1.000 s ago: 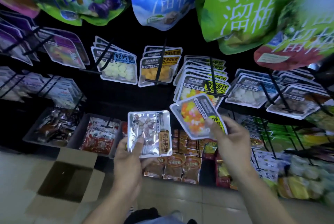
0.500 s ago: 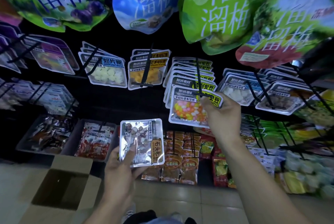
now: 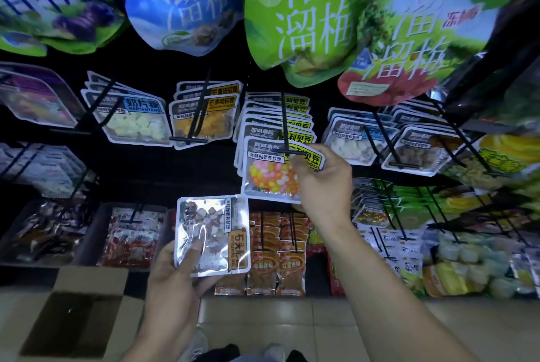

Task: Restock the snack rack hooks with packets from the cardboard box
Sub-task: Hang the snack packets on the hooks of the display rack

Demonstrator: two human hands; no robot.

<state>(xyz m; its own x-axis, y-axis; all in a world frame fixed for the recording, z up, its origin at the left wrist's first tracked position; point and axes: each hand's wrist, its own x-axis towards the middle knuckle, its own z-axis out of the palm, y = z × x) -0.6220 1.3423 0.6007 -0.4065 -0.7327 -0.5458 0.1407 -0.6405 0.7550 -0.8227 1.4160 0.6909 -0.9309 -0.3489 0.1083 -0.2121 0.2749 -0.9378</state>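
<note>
At two o'clock from the left hand, which gripped a silver packet, the right hand pinched the jelly-bean packet at the hook. Its hang hole probably needed lining up squarely with the hook tip before sliding back.

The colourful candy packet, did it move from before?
Yes. The candy packet went up and back toward the rack: a second ago the right hand held it below the hook; now it sits at the hook's tip.

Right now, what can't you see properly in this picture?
Head view only:
- Inside the cardboard box: too dark to tell if packets remain.
- Jelly bean packet hanging hole: hidden behind the right hand and hook.
- Silver packet held by the left hand: small print unreadable.
- Top bags: cut off by the edge.
</note>
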